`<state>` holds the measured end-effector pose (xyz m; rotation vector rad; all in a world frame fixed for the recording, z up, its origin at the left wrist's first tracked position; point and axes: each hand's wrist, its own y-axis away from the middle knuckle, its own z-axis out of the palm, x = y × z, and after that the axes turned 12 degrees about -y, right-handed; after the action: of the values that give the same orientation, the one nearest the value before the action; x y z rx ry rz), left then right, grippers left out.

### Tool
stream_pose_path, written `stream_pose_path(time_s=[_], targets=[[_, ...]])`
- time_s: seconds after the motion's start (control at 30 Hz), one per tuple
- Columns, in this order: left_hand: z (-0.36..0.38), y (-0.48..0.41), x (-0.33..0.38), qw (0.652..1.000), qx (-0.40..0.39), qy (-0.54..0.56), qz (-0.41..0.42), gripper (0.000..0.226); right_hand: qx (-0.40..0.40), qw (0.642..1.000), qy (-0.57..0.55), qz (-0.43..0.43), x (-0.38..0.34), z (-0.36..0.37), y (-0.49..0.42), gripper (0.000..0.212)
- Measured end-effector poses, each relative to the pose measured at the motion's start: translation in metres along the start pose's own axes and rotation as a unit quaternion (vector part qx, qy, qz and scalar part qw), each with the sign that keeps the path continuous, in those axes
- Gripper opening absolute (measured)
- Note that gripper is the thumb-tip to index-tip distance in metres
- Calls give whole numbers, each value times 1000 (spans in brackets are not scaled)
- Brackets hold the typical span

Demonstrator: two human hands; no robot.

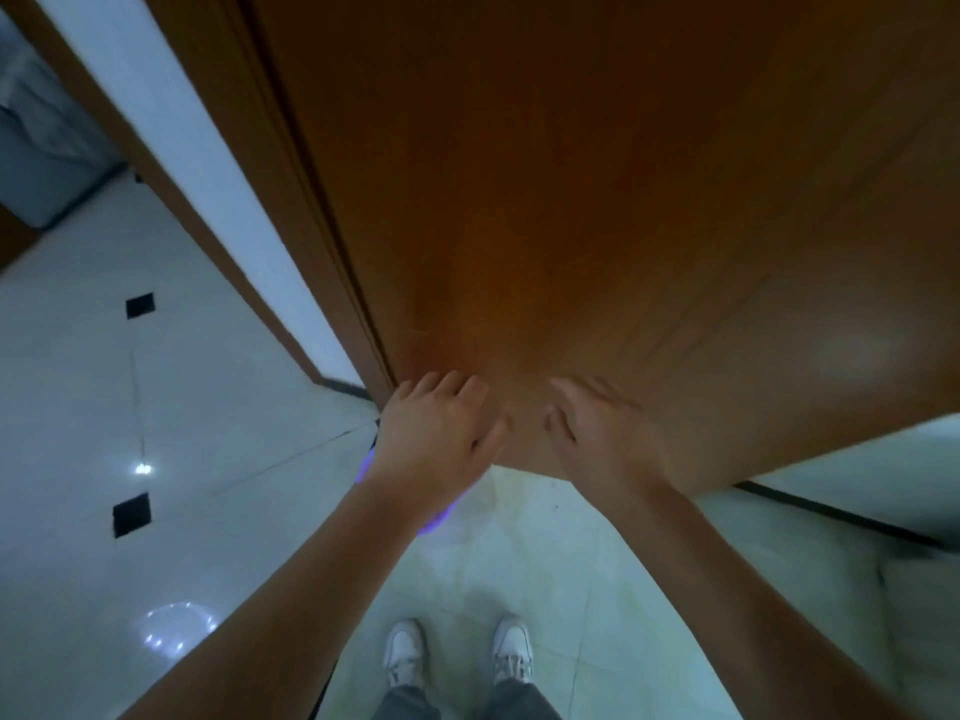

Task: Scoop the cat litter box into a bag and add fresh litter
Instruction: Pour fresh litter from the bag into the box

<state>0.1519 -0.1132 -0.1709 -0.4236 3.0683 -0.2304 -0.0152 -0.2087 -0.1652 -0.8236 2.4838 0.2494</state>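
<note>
No litter box, scoop, bag or litter shows in the head view. My left hand (441, 433) and my right hand (602, 433) reach forward side by side, low in front of a brown wooden door (597, 200). The fingers of both hands are stretched out and hold nothing; whether they touch the door cannot be told. A bluish-purple curved object (436, 524) peeks out from under my left wrist, mostly hidden.
The door fills the upper right. A brown door frame (311, 210) and white wall strip (171, 148) run diagonally to its left. Glossy pale floor tiles (156, 407) with small black insets lie on the left. My two white shoes (457, 652) stand below.
</note>
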Motion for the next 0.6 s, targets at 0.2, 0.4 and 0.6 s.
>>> stream_pose_path(time_s=[0.2, 0.4, 0.6], targets=[[-79, -20, 66, 995, 53, 15, 79, 37, 85, 993, 31, 72, 1, -111, 54, 37], [-126, -43, 113, 975, 83, 37, 201, 56, 190, 969, 74, 139, -1, -168, 107, 31], [-155, -45, 139, 938, 103, 43, 328, 51, 263, 928, 85, 250, -21, -181, 157, 34]])
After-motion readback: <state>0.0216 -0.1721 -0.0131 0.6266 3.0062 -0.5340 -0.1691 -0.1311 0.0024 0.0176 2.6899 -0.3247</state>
